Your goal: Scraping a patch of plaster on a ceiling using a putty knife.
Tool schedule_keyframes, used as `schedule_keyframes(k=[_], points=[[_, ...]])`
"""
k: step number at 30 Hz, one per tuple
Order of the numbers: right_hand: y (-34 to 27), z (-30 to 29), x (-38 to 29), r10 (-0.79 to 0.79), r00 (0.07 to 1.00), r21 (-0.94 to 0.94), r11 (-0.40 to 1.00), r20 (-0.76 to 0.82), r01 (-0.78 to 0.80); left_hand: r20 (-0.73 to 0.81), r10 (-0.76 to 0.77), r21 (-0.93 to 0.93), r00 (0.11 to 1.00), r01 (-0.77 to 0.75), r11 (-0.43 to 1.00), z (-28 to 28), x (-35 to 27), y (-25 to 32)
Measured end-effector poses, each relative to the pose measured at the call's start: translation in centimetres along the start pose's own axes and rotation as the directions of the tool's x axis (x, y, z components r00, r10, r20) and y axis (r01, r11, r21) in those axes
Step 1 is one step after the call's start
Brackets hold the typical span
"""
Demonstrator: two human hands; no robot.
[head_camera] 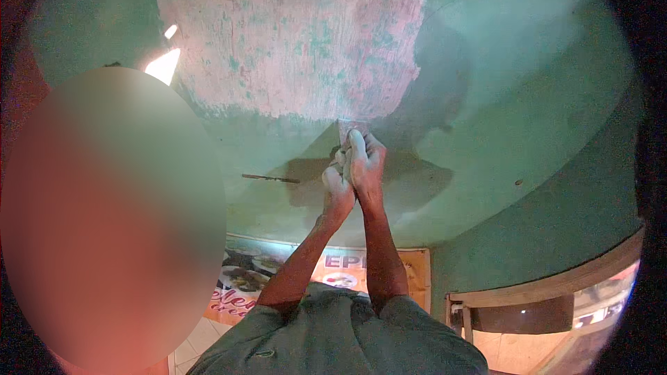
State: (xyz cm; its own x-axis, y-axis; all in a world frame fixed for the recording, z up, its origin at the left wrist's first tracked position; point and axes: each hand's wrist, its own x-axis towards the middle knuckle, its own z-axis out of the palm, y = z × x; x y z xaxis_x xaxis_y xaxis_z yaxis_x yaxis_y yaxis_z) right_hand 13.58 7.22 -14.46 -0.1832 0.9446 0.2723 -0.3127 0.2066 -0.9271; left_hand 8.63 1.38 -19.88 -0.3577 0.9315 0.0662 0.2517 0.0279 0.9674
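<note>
A scraper with a flat, dusty blade (353, 126) is held up against a green painted ceiling (500, 114). Its blade edge meets the lower border of a rough patch (292, 47), where pale pink and white show through with flecks of green. My right hand (367, 159) grips the scraper close to the blade, thumb extended along it. Just below and to the left, my left hand (340, 179) is closed around what appears to be the handle, mostly hidden by the fingers. Both hands are coated with pale dust.
A thin dark strip or slot (271, 178) marks the ceiling left of my hands. A bright light (164, 65) shines at upper left, above a large blurred area. Below hangs an orange printed banner (417, 276) bearing writing. A framed opening (542, 297) lies at lower right.
</note>
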Motion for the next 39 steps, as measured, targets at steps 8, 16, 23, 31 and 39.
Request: schedule_keyframes(k=[8, 16, 23, 31, 39], points=[[0.7, -0.2, 0.4, -0.080, 0.996, -0.029, 0.996, -0.036, 0.079, -0.095, 0.165, -0.359, 0.982, -0.188, 0.914, 0.3, 1.1, -0.2], [0.3, -0.9, -0.4, -0.008, 1.000, 0.060, 0.998, -0.011, 0.009, -0.174, 0.229, -0.480, 0.958, -0.286, 0.829, 2.1, 1.8, -1.5], [0.4, 0.0, -0.5, -0.050, 0.998, -0.025, 0.998, -0.024, 0.049, -0.233, 0.184, -0.670, 0.955, -0.295, 0.681, 2.1, 1.6, -2.0], [-1.5, 0.3, 1.1, -0.077, 0.997, -0.021, 0.997, -0.019, 0.076, -0.191, 0.052, -0.113, 0.980, -0.075, 0.991, -0.7, 0.0, 4.6], [-3.1, 0.7, 1.4, -0.195, 0.980, -0.129, 0.973, -0.034, 0.189, -0.222, 0.032, -0.049, 0.974, -0.044, 0.998, -0.7, 1.2, 4.0]])
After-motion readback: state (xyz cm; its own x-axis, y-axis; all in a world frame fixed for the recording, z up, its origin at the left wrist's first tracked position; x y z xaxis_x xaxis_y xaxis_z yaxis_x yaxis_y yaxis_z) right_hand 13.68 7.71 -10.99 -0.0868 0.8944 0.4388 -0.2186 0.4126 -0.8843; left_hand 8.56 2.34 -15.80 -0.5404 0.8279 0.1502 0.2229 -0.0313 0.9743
